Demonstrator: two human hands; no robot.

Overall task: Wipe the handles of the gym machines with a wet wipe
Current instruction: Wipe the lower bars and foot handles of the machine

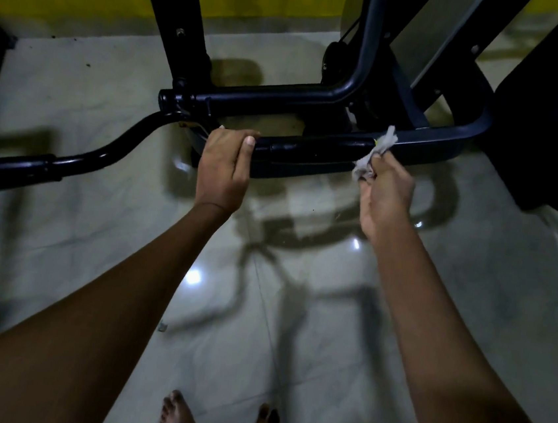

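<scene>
Right hand (388, 191) presses wipe (375, 152) on handle (311, 149) — left hand (224, 164) grips it.

left hand's fingertips (226, 130) perhaps behind the handle (311, 149)

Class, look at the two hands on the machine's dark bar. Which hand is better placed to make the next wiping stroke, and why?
The right hand. It already pinches the crumpled wet wipe against the dark bar. The left hand grips the bar's other end and carries no wipe, so it likely just steadies.
</scene>
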